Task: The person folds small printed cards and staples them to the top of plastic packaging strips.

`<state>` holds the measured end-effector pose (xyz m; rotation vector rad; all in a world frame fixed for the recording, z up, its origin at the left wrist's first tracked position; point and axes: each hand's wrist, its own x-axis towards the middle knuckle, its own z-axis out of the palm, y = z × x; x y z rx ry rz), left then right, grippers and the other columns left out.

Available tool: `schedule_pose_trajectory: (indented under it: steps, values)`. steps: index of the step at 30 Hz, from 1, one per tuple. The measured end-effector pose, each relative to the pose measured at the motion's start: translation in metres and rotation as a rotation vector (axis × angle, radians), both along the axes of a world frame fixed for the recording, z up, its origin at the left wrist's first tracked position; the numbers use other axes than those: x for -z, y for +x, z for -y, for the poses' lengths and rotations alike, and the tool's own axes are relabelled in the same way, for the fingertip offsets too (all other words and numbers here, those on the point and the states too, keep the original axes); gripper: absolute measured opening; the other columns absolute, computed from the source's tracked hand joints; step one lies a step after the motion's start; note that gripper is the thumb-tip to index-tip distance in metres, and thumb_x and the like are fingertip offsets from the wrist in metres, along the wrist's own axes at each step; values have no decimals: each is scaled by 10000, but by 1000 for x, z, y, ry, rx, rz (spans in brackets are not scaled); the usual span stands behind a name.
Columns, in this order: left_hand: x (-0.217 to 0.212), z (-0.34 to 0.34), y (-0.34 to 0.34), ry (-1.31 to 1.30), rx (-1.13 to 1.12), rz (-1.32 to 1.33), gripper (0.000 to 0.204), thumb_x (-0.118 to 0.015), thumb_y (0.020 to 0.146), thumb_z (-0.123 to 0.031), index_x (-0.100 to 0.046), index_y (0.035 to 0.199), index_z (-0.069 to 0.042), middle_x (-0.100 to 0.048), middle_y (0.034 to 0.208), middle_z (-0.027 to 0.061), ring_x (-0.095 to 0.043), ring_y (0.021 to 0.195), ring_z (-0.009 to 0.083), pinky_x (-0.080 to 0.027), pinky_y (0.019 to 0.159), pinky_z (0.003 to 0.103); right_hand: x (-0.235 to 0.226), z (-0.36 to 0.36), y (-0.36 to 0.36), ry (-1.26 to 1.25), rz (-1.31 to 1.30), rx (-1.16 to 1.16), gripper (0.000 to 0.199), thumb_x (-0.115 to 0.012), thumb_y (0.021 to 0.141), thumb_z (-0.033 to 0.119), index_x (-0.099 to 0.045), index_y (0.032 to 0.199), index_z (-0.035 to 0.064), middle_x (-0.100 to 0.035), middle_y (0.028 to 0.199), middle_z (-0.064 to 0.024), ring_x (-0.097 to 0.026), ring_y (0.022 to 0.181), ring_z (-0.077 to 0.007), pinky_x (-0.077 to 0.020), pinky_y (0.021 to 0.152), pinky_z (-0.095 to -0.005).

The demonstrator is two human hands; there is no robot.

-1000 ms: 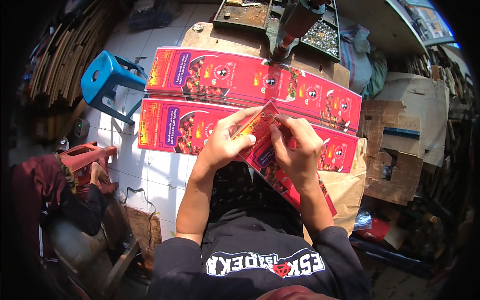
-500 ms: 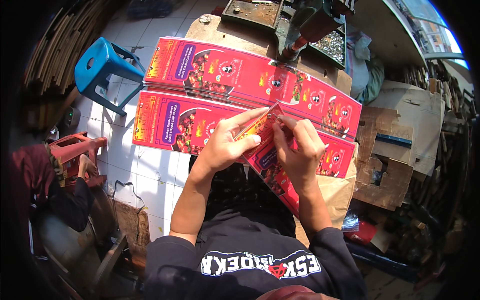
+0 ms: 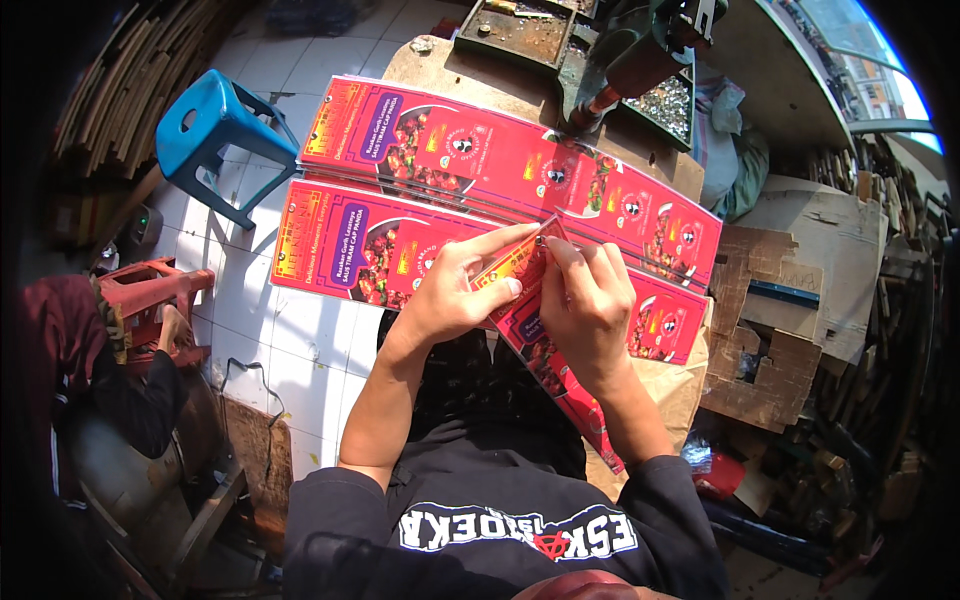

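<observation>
Head view, items listed from largest to smallest. White tiled floor (image 3: 270,340): lying under everything, a blue plastic stool (image 3: 215,125) standing on it at upper left. Wooden surface (image 3: 440,70): carrying two long stacks of flat red printed sheets, the far stack (image 3: 520,165) and the near stack (image 3: 370,245), lying side by side and just apart; both are lying flat and unfolded, so by this showing the bulk of the sheets is waiting to be worked. Green metal press (image 3: 640,50) with trays of small metal parts: standing at the far edge of the surface, nobody touching it. Torn cardboard pieces (image 3: 780,330): lying at the right. Red sheet in hand (image 3: 545,355): being held above the lap, in front of the near stack, one end rising to the fingertips and the other trailing down toward the right elbow. Left hand (image 3: 450,295): pinching the sheet's upper end between thumb and fingers. Right hand (image 3: 585,300): closing on the same end from the other side, fingertips meeting at a small dark spot, possibly an eyelet; too small to tell. No finished pieces are showing apart from the stacks.
</observation>
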<state>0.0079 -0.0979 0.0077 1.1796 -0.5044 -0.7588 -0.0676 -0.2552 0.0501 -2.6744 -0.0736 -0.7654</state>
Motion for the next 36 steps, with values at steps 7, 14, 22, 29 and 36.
schedule_pose_trajectory:
  steps: [7,14,22,29,36]
  values:
    - [-10,-4,0,63,45,-103,579,-613,800,-24,-489,1361,47,-640,1133,112,-611,985,122,-497,844,252,7,6,-7,236,60,-5,230,-706,766,-65,-654,983,-12,-579,737,-106,-552,630,-240,-466,575,-330]
    - [-9,2,-6,-45,-35,-204,444,-598,830,-14,-556,1267,55,-654,963,57,-588,811,69,-489,710,219,13,5,-13,411,94,48,278,-721,774,-65,-680,1045,-14,-641,797,-126,-620,696,-243,-500,609,-319]
    - [-9,0,-5,27,-14,-154,309,-616,853,-51,-617,1141,61,-660,920,48,-605,816,73,-493,727,225,2,7,-18,402,47,52,300,-703,778,-68,-667,1071,-13,-665,857,-138,-641,746,-261,-512,659,-336]
    - [-6,-2,-6,38,-52,-102,295,-634,864,-70,-619,1130,55,-657,919,47,-597,807,68,-490,726,225,11,24,-24,658,-157,-50,297,-726,792,-15,-677,1085,-13,-701,931,-130,-672,851,-206,-528,752,-291]
    - [-4,-1,-8,-82,-122,-132,277,-655,923,-190,-612,1079,35,-673,909,85,-635,818,95,-505,722,236,14,34,-36,1338,-451,-117,262,-705,852,-14,-666,1109,-51,-692,950,-63,-637,867,-85,-518,749,-230]
